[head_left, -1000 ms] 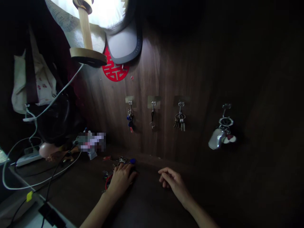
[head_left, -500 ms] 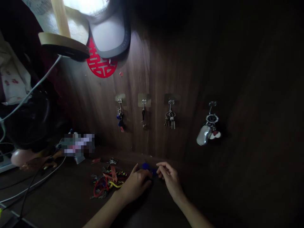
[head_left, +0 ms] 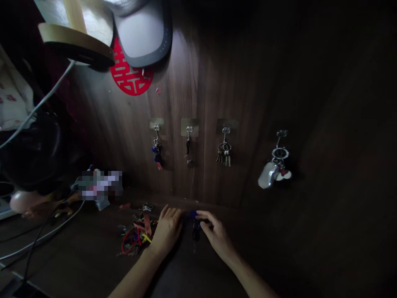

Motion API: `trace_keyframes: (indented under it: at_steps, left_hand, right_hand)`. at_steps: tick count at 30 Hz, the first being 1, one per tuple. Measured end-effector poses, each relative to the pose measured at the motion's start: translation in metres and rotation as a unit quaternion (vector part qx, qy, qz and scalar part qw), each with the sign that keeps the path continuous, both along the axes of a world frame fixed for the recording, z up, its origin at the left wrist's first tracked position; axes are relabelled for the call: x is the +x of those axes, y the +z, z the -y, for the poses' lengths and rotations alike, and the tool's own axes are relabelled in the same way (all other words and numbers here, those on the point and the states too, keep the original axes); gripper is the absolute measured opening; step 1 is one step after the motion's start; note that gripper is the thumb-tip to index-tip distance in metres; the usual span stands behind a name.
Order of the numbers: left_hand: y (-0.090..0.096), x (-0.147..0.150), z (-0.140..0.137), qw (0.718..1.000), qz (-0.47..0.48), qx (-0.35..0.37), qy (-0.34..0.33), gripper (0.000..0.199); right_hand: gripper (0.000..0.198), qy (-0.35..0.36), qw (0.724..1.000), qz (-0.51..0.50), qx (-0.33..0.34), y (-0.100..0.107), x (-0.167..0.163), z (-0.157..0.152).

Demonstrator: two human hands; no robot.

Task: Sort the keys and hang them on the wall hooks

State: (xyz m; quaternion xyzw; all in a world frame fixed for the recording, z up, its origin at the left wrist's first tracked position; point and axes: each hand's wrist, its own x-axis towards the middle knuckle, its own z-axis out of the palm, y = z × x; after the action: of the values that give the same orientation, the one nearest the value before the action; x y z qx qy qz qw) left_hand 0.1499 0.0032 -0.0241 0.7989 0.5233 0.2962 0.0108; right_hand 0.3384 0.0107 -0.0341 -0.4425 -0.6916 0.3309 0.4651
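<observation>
My right hand [head_left: 215, 234] has its thumb and fingers around a bunch with dark blue key fobs [head_left: 194, 215]. A black piece and a faint key-like part hang or lie below the fobs, too dark to make out fully. My left hand [head_left: 169, 227] is apart from that bunch, palm down over the tabletop, fingers loosely bent forward and their tips partly hidden. It covers the right edge of a tangled pile of keys and cords [head_left: 135, 238] in red, yellow and other colours.
On the wooden wall hang several hooks: blue fobs [head_left: 157, 154], a black strap [head_left: 187, 147], a key bunch [head_left: 224, 154] and a silver keyring set [head_left: 269, 174]. A metal clasp [head_left: 147, 206] lies behind the pile. A lamp [head_left: 77, 45] and cables [head_left: 46, 242] are left.
My left hand has moved left, away from the blue fobs and over the pile's edge. My right hand has shifted slightly left, and the black piece below the fobs now shows.
</observation>
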Motion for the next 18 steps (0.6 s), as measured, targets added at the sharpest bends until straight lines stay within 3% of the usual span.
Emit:
trace_keyframes:
  at_steps: [4, 9, 18]
  left_hand:
    - [0.005, -0.004, 0.005, 1.0, -0.026, -0.015, 0.006, 0.03]
    - [0.003, 0.0, 0.007, 0.998, -0.013, -0.021, -0.064, 0.034]
    - [0.0, 0.006, 0.011, 0.992, 0.005, -0.04, -0.121, 0.038]
  right_hand:
    - [0.033, 0.005, 0.996, 0.082, 0.035, -0.002, -0.004, 0.003]
    - [0.035, -0.007, 0.988, 0.149, 0.049, -0.005, -0.008, 0.004]
    - [0.039, 0.014, 0.993, 0.1, 0.058, -0.008, -0.01, 0.002]
